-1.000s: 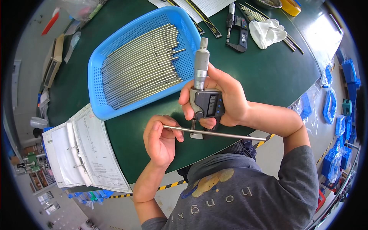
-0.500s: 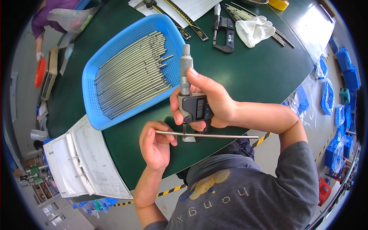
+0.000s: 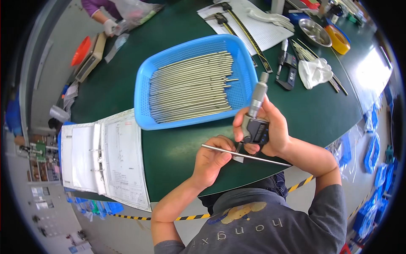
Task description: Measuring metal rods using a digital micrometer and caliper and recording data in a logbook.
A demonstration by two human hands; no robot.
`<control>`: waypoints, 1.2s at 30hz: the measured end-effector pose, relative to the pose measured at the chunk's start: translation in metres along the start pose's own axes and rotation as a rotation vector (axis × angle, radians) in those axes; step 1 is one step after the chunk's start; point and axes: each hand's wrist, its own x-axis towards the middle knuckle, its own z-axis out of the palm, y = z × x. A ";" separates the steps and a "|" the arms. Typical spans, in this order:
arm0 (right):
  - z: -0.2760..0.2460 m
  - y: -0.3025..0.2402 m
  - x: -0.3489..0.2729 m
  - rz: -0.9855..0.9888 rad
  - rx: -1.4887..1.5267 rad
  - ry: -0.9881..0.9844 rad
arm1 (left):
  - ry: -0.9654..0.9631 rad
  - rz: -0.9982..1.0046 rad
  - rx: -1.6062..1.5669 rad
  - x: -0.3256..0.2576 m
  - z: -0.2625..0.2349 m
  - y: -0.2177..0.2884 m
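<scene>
My left hand (image 3: 209, 164) pinches a thin steel rod (image 3: 266, 160) near its left end, and the rod slants down to the right. My right hand (image 3: 275, 129) is closed round a digital micrometer (image 3: 256, 131), its thimble pointing up and away from me. The rod passes at the micrometer's measuring gap; whether both faces touch it I cannot tell. Beyond my hands, a blue perforated basket (image 3: 146, 119) holds a row of several similar steel rods (image 3: 192, 86). The micrometer's lower frame is partly hidden by my fingers and the rod.
An open ring binder (image 3: 127, 156) lies at the left. Calipers (image 3: 249, 36) rest on paper at the back, near a second micrometer (image 3: 289, 70), a white glove (image 3: 315, 73), loose rods and a metal bowl (image 3: 315, 32). A co-worker's gloved hand (image 3: 111, 28) is at far left.
The whole view has shifted, so the basket and table sit further right. The rod now tilts more, and my left hand has come closer to the micrometer along it.
</scene>
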 end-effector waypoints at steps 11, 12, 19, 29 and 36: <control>-0.005 -0.003 0.001 -0.007 -0.006 0.010 | 0.083 0.716 0.627 -0.014 0.004 0.080; -0.004 -0.004 0.001 0.010 0.003 0.018 | -0.002 0.784 1.055 -0.012 0.004 0.084; 0.001 -0.008 0.003 0.112 0.091 -0.056 | -0.261 0.796 1.658 -0.005 -0.002 0.075; 0.002 -0.004 -0.001 0.205 0.074 -0.103 | -0.314 0.734 1.661 -0.006 0.003 0.073; 0.000 -0.002 0.000 0.203 0.053 -0.125 | -0.326 0.703 1.668 -0.005 0.004 0.073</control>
